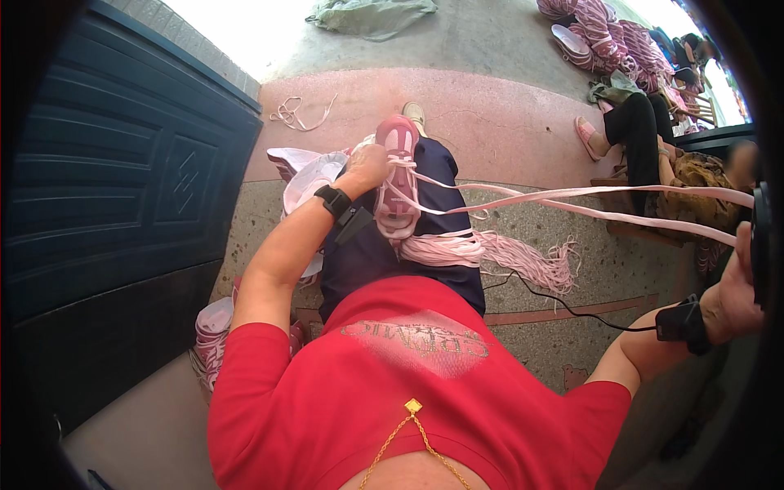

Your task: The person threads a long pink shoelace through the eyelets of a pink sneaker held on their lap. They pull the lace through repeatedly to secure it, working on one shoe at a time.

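Note:
A pink and white sneaker [398, 214] rests on my lap, toe pointing away from me. My left hand [367, 169] is closed on its left side, close to the lacing. From the eyelets, long pale pink shoelaces [645, 189] stretch far out to the right. They run to my right hand [737, 286], which is at the picture's edge with its arm extended; the dark rim hides part of its fingers. A thick bundle of pink shoelaces [527, 260] lies across my thigh below the sneaker, its loose ends spreading to the right.
White and pink shoe pieces [314, 178] lie left of my legs, with more pink shoes [214, 331] behind. A dark blue door [131, 163] stands left. One loose lace [298, 114] is on the floor. At right, a person [641, 135] sits near a shoe pile [600, 37].

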Action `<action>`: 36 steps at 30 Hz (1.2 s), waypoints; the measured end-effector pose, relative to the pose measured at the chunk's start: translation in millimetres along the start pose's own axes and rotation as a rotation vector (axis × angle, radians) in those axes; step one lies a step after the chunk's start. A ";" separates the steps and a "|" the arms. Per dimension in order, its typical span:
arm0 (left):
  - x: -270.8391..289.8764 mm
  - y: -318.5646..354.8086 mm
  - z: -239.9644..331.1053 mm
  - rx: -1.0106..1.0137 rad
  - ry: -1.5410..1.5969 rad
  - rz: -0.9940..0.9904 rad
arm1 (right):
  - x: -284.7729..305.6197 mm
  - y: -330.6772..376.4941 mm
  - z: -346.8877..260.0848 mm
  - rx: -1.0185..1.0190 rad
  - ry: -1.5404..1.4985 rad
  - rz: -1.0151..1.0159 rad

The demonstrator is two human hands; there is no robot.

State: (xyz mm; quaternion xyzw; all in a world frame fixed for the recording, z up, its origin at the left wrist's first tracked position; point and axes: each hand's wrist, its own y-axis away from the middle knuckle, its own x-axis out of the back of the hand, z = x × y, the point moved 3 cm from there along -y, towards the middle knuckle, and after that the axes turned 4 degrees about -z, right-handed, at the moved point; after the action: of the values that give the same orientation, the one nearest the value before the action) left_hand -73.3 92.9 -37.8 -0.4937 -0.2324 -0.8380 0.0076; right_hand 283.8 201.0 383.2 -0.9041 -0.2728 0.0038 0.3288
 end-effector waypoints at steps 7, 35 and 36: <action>-8.4 2.1 6.1 -0.074 0.033 0.143 | -12.1 28.9 56.9 -0.303 -0.112 0.095; 9.9 -29.2 -18.4 -0.003 0.907 -0.452 | 49.1 20.7 14.0 -0.188 -0.635 0.172; 8.9 -29.8 -19.8 -0.008 0.895 -0.434 | 47.5 21.1 13.1 -0.185 -0.628 0.164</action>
State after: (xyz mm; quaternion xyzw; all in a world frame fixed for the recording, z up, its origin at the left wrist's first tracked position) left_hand -101.4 113.6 -49.8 -0.0256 -0.3003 -0.9509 -0.0698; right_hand 332.1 218.8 368.5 -0.9038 -0.2865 0.2837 0.1437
